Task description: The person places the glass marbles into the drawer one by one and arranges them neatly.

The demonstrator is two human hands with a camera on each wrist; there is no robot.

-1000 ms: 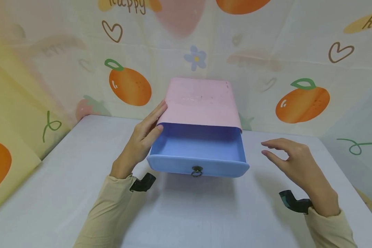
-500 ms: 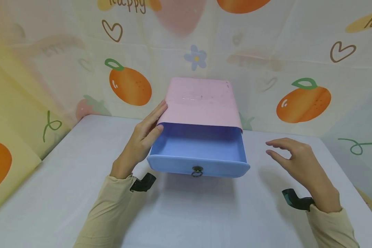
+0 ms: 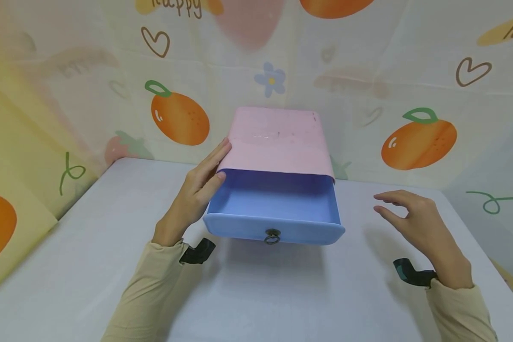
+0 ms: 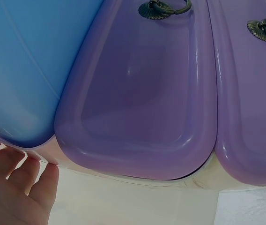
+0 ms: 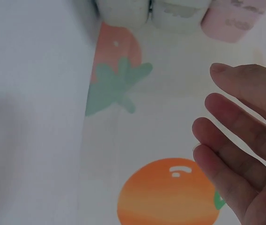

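A pink drawer cabinet (image 3: 278, 147) stands at the back middle of the table, its blue drawer (image 3: 273, 229) pulled out toward me. Nothing shows inside that drawer, and a dark metal ring pull (image 3: 272, 240) hangs on its front. My left hand (image 3: 191, 195) rests on the cabinet's left side, fingers extended along it and thumb by the front edge. In the left wrist view, purple drawers (image 4: 142, 93) with ring pulls sit below the blue one. My right hand (image 3: 419, 221) hovers over the table to the right, holding nothing, with fingers slightly bent and apart from the thumb.
A white cloth (image 3: 278, 304) covers the table. Behind the cabinet hangs a fabric backdrop (image 3: 346, 109) printed with oranges, hearts and flowers. Its yellow side (image 3: 17, 156) borders the table at the left.
My right hand has drifted a little to the right, farther from the blue drawer. The left hand, cabinet and drawer look unmoved.
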